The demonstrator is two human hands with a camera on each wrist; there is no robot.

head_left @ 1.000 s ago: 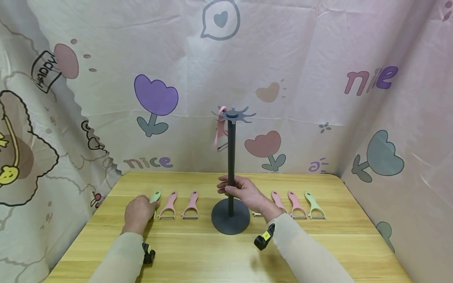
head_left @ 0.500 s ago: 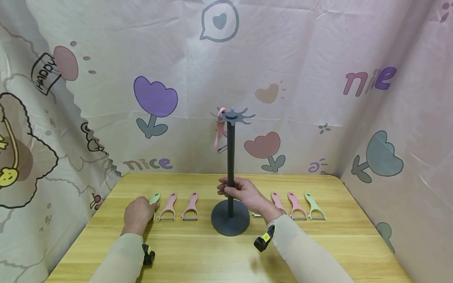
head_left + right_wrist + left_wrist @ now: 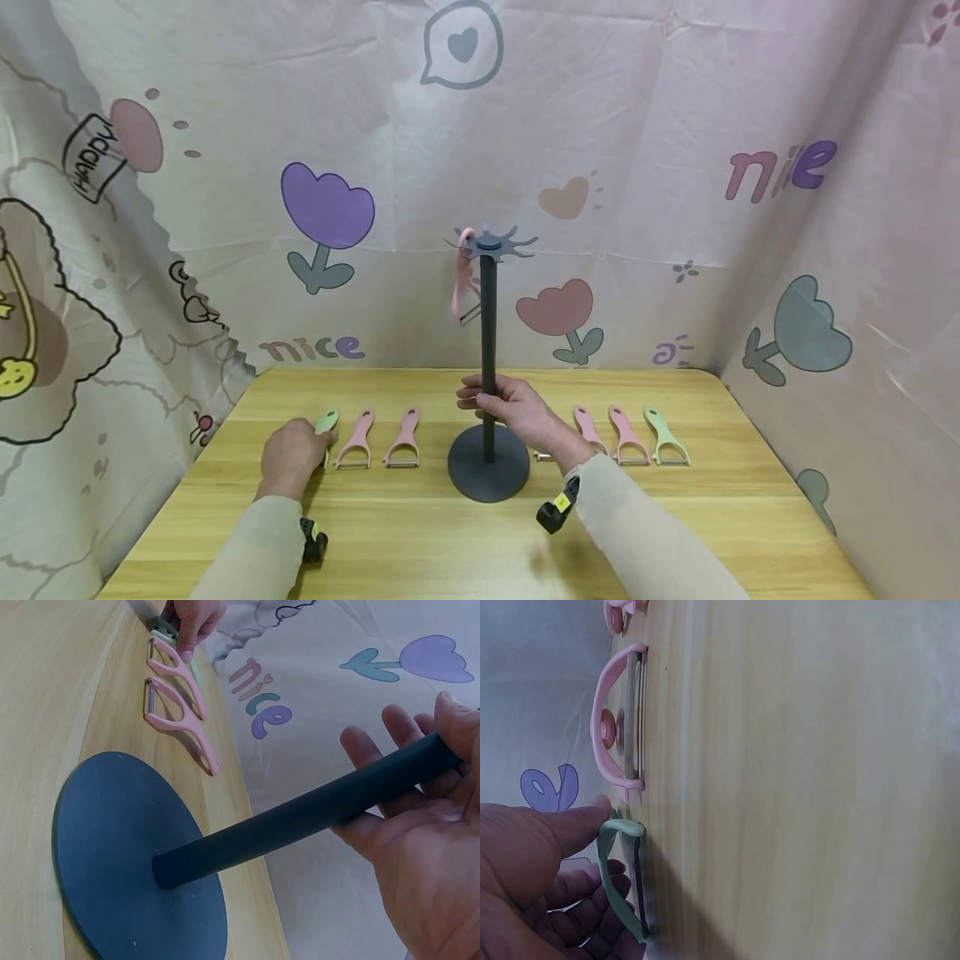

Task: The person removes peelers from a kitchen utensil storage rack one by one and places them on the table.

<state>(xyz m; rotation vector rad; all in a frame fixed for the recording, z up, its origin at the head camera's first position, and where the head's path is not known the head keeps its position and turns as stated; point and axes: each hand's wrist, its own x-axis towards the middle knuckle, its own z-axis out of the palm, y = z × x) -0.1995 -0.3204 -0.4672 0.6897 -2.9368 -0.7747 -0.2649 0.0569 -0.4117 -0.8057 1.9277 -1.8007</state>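
At the left of the table, my left hand (image 3: 288,457) grips a green peeler (image 3: 327,420) that lies on the wood. In the left wrist view, the thumb is on one side of the green peeler's head and curled fingers are on the other; its handle is largely hidden. My right hand (image 3: 531,415) holds the post of a dark stand (image 3: 489,342), thumb and fingers around it, above the round base (image 3: 480,483). A pink peeler (image 3: 462,279) hangs from a hook on the left of the stand's top.
Two pink peelers, one (image 3: 358,440) beside the left hand and another (image 3: 406,437) nearer the stand, lie on the table (image 3: 420,542). Right of the stand lie two more pink peelers (image 3: 627,437) and a green one (image 3: 666,437). Printed cloth (image 3: 637,100) surrounds the table.
Both hands keep their places, on the green peeler and the post. The head view has shifted very slightly; nothing else visibly differs.
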